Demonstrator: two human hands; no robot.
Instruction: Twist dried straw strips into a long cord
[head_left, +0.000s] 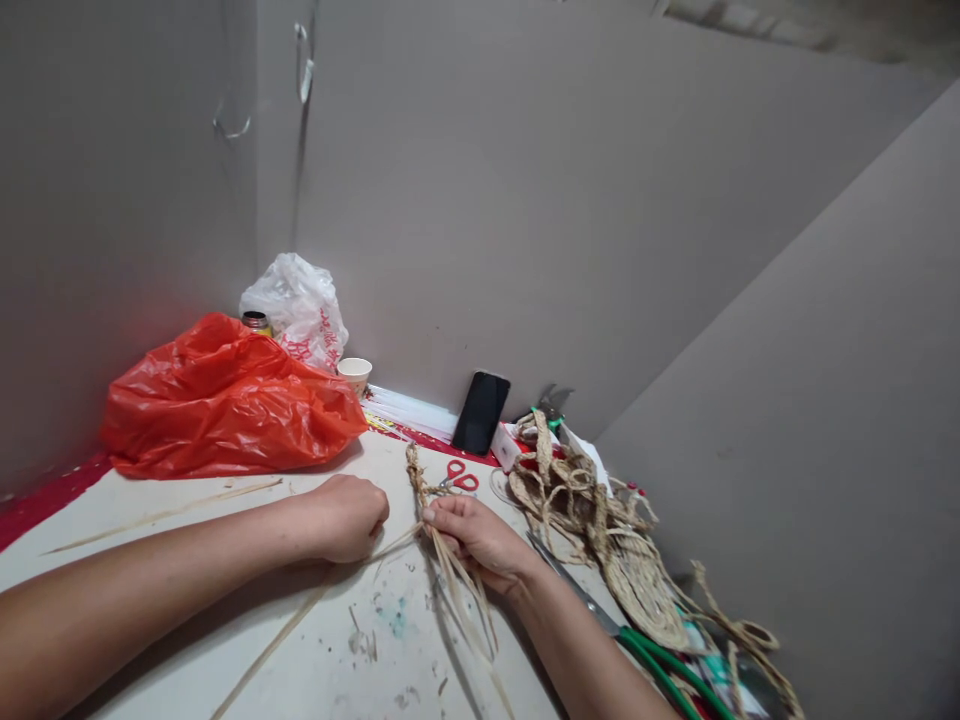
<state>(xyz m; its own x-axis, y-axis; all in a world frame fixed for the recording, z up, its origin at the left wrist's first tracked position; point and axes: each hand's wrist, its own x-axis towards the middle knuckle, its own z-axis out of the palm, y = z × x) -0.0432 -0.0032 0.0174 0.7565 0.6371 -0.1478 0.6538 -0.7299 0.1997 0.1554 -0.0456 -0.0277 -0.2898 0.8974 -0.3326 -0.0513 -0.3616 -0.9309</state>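
Between my hands is a braid of straw (415, 472), its finished end pointing away from me and its loose strands (459, 590) fanning down toward the front. My right hand (476, 540) pinches the braid between thumb and fingers where the strands come out. My left hand (349, 518) is closed in a fist to the left, with one straw strand (394, 545) running from it to the braid. Another long stretch of straw (277, 645) trails from below the left hand toward the front edge. Small red-handled scissors (461, 476) lie just beyond my right hand.
An orange-red plastic bag (232, 410), a white plastic bag (300, 305), and a paper cup (355, 374) stand at the back left. A phone (481, 412) leans on the wall. Coiled straw braids (645, 590) and large green-handled shears (637, 645) lie at the right. A loose straw (165, 514) lies left.
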